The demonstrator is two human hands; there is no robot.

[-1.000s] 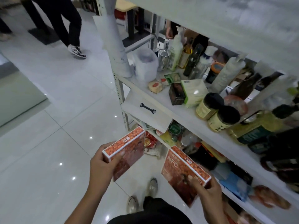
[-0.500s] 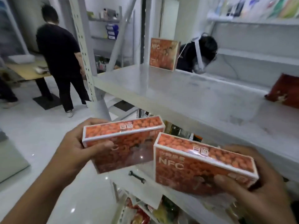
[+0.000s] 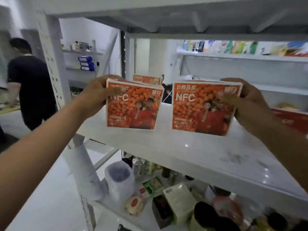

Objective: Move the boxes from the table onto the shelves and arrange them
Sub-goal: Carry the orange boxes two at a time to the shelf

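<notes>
At far left a person in black (image 3: 31, 84) stands turned away, taking no part in this. Next comes the left hand (image 3: 98, 92), pinching the upper left corner of the left box (image 3: 133, 107), with the thumb pressed on the printed front and the fingers (image 3: 113, 78) curled over the top edge. Behind it, further back on the shelf (image 3: 183, 147), a matching box (image 3: 146, 80) already stands upright. The right box (image 3: 203, 109) is held the same way at its upper right corner by the right hand (image 3: 246, 100), thumb in front and the other fingers hidden behind. Both boxes are upright over the shelf, apart from each other, fronts facing out. Their lower edges look level with the surface, though whether they touch it I cannot tell. A red box (image 3: 290, 119) lies at the far right.

So the task seems well begun. One box is shelved and two are being set down, with release and lining-up left to do (the desk is out of view, so what remains there is unknown).

Half a second ago both boxes were lower, in front of the shelf edge, tops tipped toward the camera — now they are raised, squared up and over the shelf.
</notes>
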